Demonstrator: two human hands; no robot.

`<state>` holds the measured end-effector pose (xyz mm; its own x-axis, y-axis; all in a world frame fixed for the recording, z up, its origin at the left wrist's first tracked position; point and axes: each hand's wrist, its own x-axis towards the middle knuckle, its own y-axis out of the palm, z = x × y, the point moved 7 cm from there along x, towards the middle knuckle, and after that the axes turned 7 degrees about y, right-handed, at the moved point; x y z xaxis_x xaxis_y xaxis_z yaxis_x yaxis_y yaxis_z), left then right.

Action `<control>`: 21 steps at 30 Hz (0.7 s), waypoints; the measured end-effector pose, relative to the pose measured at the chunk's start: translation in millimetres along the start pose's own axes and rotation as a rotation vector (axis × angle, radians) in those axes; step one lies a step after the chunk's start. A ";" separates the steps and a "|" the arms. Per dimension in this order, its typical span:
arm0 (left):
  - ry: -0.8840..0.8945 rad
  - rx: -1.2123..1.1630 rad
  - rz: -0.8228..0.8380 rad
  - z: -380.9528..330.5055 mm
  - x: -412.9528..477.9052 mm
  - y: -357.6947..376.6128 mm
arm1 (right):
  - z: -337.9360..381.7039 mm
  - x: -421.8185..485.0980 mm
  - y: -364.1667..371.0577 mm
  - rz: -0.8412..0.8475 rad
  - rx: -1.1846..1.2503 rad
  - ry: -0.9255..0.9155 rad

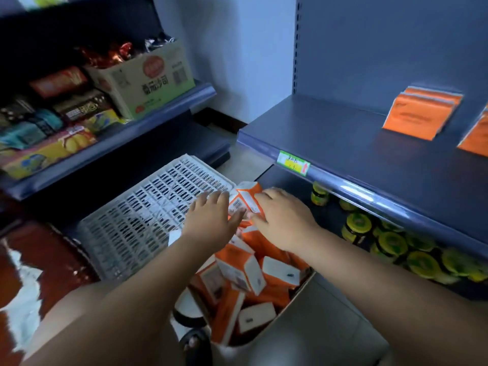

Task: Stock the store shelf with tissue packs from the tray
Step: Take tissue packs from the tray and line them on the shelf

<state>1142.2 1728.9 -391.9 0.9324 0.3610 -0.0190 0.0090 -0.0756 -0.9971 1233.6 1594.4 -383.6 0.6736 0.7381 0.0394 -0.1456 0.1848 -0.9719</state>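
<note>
Both my hands meet on an orange-and-white tissue pack [244,200] held above a heap of like packs [245,276]. My right hand [284,220] grips the pack from the right with curled fingers. My left hand [212,221] presses its straight fingers against the pack's left side. The heap lies in a container whose pale rim [290,302] shows at the lower right. A white slotted plastic tray [148,220] lies to the left of the hands. On the dark shelf [343,143] at the right, a short stack of orange packs [420,112] lies flat, with another pack [476,138] at the frame edge.
Below that shelf stand several jars with yellow-green lids [390,241]. A green and yellow price label [293,163] sits on the shelf lip. At the left, another shelf carries snack packets [47,143] and a cardboard box [148,80]. My sandalled foot [195,344] shows at the bottom.
</note>
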 end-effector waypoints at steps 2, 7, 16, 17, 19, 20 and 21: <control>0.055 -0.035 0.046 -3.4 2.0 1.0 | 0.9 -1.4 12.8 0.081 -0.035 0.043; 0.199 -0.261 0.309 -15.2 -2.8 8.4 | -16.3 -4.8 39.0 0.280 -0.047 0.195; 0.382 0.097 0.704 -9.1 -15.1 50.5 | -37.0 -3.4 54.3 0.287 0.266 0.321; 0.412 0.098 0.662 -12.0 -13.1 49.9 | -38.1 -1.4 48.5 0.259 0.349 0.349; 0.372 -0.003 0.602 -14.3 -11.6 38.8 | -41.8 4.6 32.4 0.170 0.489 0.418; 0.340 -0.061 0.576 -14.1 -10.8 29.8 | -44.0 7.7 23.8 0.128 0.571 0.444; 0.317 -0.111 0.556 -13.8 -10.3 20.8 | -45.7 10.4 15.4 0.097 0.677 0.462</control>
<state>1137.8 1710.7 -411.4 0.8701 -0.0498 -0.4903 -0.4840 -0.2743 -0.8310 1271.5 1575.3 -408.7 0.8442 0.4568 -0.2805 -0.5242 0.5940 -0.6102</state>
